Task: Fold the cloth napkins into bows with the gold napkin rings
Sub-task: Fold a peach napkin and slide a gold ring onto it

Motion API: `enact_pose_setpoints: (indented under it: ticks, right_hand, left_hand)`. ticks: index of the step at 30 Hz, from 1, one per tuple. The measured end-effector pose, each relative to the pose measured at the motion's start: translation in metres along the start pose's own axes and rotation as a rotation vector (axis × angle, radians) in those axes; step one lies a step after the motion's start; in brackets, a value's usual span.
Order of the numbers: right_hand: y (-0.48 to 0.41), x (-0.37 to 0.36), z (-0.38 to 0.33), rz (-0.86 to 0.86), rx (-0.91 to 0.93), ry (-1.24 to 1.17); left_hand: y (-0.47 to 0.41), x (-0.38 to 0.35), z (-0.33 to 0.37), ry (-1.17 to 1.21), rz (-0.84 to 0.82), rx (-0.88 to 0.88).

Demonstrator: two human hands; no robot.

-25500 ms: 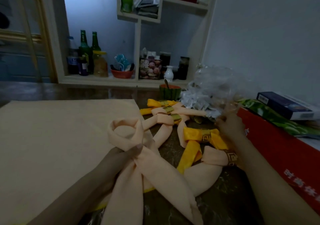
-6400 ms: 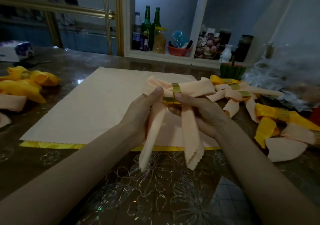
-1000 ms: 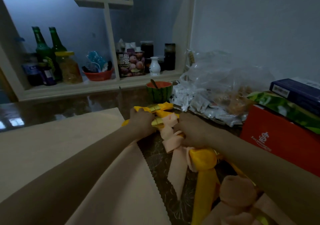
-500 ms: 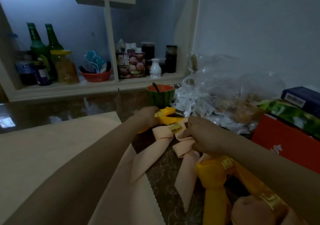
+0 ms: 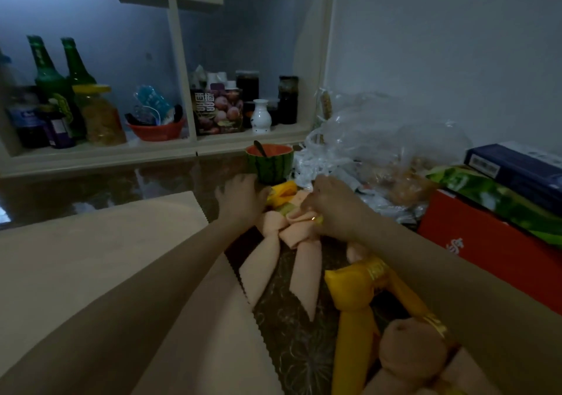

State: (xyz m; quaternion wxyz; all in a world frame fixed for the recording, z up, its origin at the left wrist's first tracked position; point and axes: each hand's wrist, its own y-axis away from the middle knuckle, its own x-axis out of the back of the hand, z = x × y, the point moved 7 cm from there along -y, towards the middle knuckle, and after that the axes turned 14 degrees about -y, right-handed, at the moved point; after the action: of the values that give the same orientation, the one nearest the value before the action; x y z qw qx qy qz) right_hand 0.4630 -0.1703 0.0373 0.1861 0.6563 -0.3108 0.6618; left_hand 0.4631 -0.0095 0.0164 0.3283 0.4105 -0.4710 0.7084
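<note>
right hand (image 5: 333, 204): mine, frame centre, fingers curled shut on the peach bow (image 5: 292, 227) at its knot; a bit of gold ring (image 5: 316, 219) shows under my fingers
left hand (image 5: 241, 200): fingers spread, palm down, flat just left of the bow; gripping nothing that I can see
bow position: on the table (image 5: 292, 349), just below and between both hands; two tails run down-frame toward me, long axis roughly vertical
nearer hand: right, already on it; left touching or just beside the left loop, cannot tell which
likely step: setting the bow down among the finished ones
yellow bow (image 5: 281, 192): just above, by the watermelon cup (image 5: 270, 163)
other finished bows: yellow one (image 5: 355, 297) lower right under my right forearm
flat peach napkin (image 5: 106, 258): left of frame, matte weave, pinked zigzag edge
materials: soft limp cloth; shiny metal ring; glossy patterned table
</note>
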Motion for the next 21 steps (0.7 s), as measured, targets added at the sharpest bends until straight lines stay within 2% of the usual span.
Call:
enact_pose_setpoints:
  ticks: [2, 3, 4, 5, 6, 7, 8, 9, 11, 16, 19, 21]
  right_hand:
    - [0.008, 0.022, 0.02, 0.059, -0.08, -0.165]
    - [0.011, 0.032, 0.026, 0.096, -0.09, -0.209]
    - [0.017, 0.041, 0.031, 0.126, -0.097, -0.232]
    - [0.025, 0.049, 0.033, 0.151, -0.1, -0.259]
    - [0.035, 0.056, 0.034, 0.174, -0.107, -0.29]
    - [0.04, 0.059, 0.033, 0.197, -0.116, -0.32]
    - [0.049, 0.063, 0.034, 0.212, -0.135, -0.336]
    - [0.059, 0.067, 0.034, 0.222, -0.144, -0.343]
    - [0.077, 0.071, 0.035, 0.238, -0.136, -0.362]
    - [0.119, 0.078, 0.047, 0.24, -0.14, -0.424]
    - [0.132, 0.075, 0.054, 0.213, -0.176, -0.455]
    - [0.136, 0.073, 0.052, 0.168, -0.188, -0.469]
  left_hand:
    - [0.028, 0.044, 0.027, 0.093, 0.265, -0.149]
    - [0.049, 0.061, 0.046, 0.16, 0.33, -0.28]
    - [0.072, 0.073, 0.07, 0.24, 0.283, -0.405]
    - [0.094, 0.073, 0.095, 0.293, 0.132, -0.501]
    - [0.115, 0.063, 0.119, 0.294, -0.094, -0.557]
    - [0.128, 0.043, 0.132, 0.269, -0.308, -0.567]
    - [0.139, 0.028, 0.143, 0.217, -0.44, -0.564]
    - [0.145, 0.018, 0.149, 0.14, -0.482, -0.578]
    - [0.144, 0.012, 0.15, 0.035, -0.438, -0.589]
    - [0.115, 0.03, 0.114, 0.22, -0.435, -0.395]
    - [0.102, 0.031, 0.092, 0.137, -0.413, -0.33]
    - [0.104, 0.02, 0.087, -0.014, -0.417, -0.317]
